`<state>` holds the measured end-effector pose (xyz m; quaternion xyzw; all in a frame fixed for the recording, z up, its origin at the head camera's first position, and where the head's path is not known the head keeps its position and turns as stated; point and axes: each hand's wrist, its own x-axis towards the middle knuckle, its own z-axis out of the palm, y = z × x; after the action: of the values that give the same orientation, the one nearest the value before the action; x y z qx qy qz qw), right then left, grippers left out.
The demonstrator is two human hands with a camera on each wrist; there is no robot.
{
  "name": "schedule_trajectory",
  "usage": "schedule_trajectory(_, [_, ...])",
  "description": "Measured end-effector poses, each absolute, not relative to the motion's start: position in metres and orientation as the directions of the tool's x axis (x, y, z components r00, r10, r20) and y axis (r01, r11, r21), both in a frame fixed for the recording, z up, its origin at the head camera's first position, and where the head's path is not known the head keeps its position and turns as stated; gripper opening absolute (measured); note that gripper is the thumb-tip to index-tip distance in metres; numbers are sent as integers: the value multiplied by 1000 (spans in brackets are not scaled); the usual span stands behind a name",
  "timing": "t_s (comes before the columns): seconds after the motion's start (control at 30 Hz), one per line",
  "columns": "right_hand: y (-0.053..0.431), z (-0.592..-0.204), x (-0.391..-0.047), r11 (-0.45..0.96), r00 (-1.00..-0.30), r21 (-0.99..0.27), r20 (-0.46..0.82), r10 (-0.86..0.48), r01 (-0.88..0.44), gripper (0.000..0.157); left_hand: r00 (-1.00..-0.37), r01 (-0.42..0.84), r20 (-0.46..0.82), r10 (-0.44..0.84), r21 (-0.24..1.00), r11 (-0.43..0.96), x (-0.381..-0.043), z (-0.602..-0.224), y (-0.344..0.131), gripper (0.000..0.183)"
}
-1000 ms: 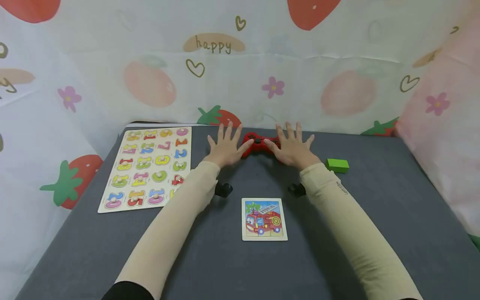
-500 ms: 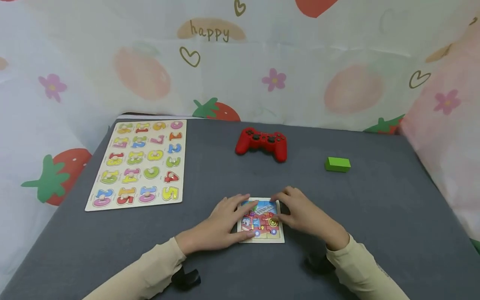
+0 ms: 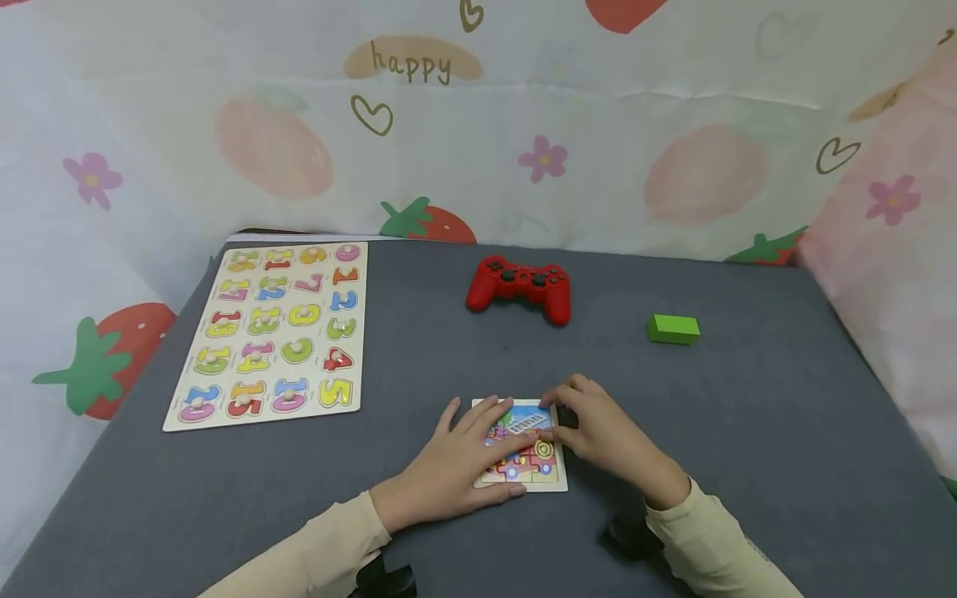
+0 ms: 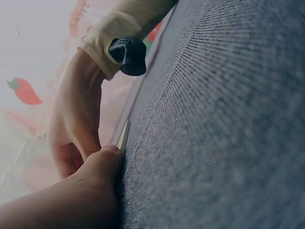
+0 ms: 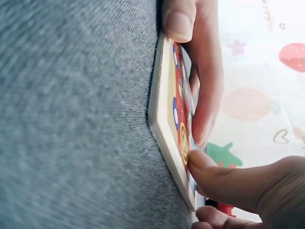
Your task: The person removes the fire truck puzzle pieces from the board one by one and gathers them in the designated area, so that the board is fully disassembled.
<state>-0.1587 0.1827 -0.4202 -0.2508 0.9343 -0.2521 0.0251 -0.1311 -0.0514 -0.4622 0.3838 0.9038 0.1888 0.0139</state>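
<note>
A small fire-engine jigsaw puzzle (image 3: 552, 473) in a pale frame lies on the dark grey table at front centre. My left hand (image 3: 452, 469) rests flat across its left half, fingers straight and spread, covering part of the picture. At the upper right side is my right hand (image 3: 598, 428), fingers curled. Its thumb (image 5: 202, 162) presses on the puzzle face by the yellow hose reel, with the index finger near the top right corner. In the left wrist view, the left thumb (image 4: 107, 155) lies at the thin wooden edge of the frame (image 4: 123, 137).
A pegged number board (image 3: 262, 340) lies at the left. Behind the puzzle sits a red game controller (image 3: 519, 286), and a green block (image 3: 673, 329) is farther right. A strawberry-print cloth (image 3: 449, 149) hangs behind the table.
Both hands have come back from beside the controller to the puzzle. Over the last half second the left hand has slid slightly right across it, while the right hand has barely moved.
</note>
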Motion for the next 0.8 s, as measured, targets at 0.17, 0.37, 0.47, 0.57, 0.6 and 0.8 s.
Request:
schedule_trajectory(0.17, [181,-420,-158,744,-879,-491,107,-465,-454,22,-708,686,88,701,323,652,-130,-461,-51,60])
schedule_trajectory(0.37, [178,-420,-156,766,-901,-494,91,-424,-410,22,-689,709,95,718,292,642,-131,-461,-53,60])
schedule_trajectory(0.47, [177,-420,-155,768,-913,-514,77,-401,-381,23,-679,722,113,725,278,634,-132,-461,-54,60])
schedule_trajectory(0.57, [175,-421,-154,765,-919,-530,75,-386,-365,22,-676,730,139,723,259,632,-134,-460,-55,60])
schedule_trajectory(0.6, [175,-421,-154,764,-921,-534,76,-383,-362,22,-677,731,144,722,255,634,-135,-460,-55,60])
schedule_trajectory(0.8, [175,-422,-153,757,-929,-554,89,-359,-345,22,-690,717,132,712,265,645,-136,-458,-54,61])
